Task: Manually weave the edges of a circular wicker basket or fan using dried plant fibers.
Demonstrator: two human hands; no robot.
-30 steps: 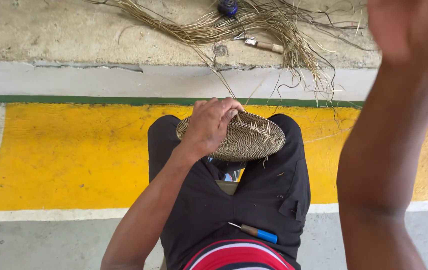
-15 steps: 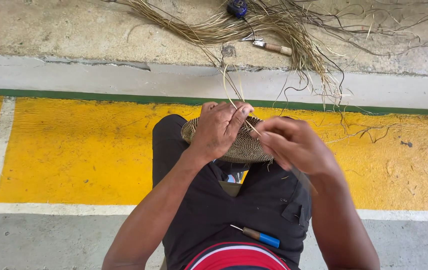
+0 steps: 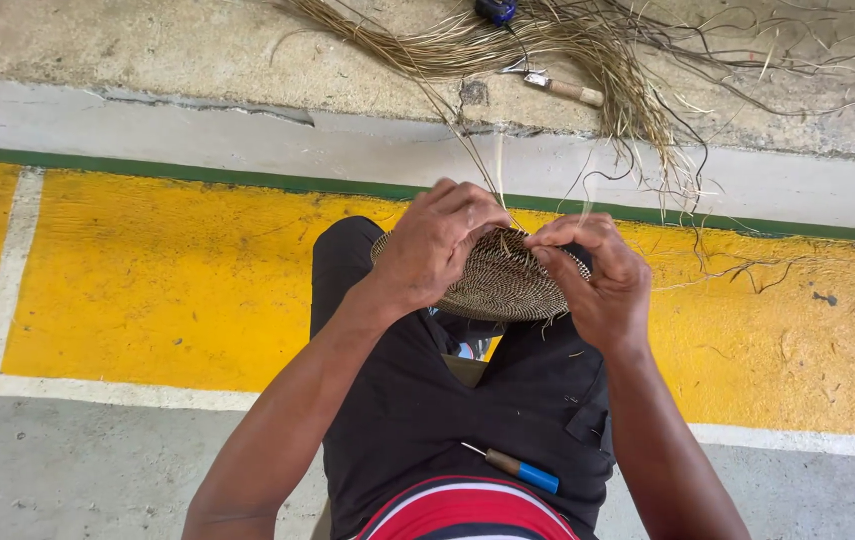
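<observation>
Both hands, left (image 3: 438, 245) and right (image 3: 598, 280), gripped the half-woven basket (image 3: 503, 285) at its rim, fingers closed; only the base looked done, loose fibres (image 3: 548, 45) remaining

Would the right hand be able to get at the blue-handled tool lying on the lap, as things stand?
Probably yes: the blue-handled tool lies uncovered on the lap, just below the right hand, though that hand is pinching fibre at the woven basket.

Concrete floor (image 3: 128, 470) with yellow painted band (image 3: 168, 270), white lines and green stripe (image 3: 148, 170); raised ledge (image 3: 148, 50) bearing loose fibre bundle (image 3: 548, 45), wooden-handled tool (image 3: 568, 90) and small blue object (image 3: 496, 10).
</observation>
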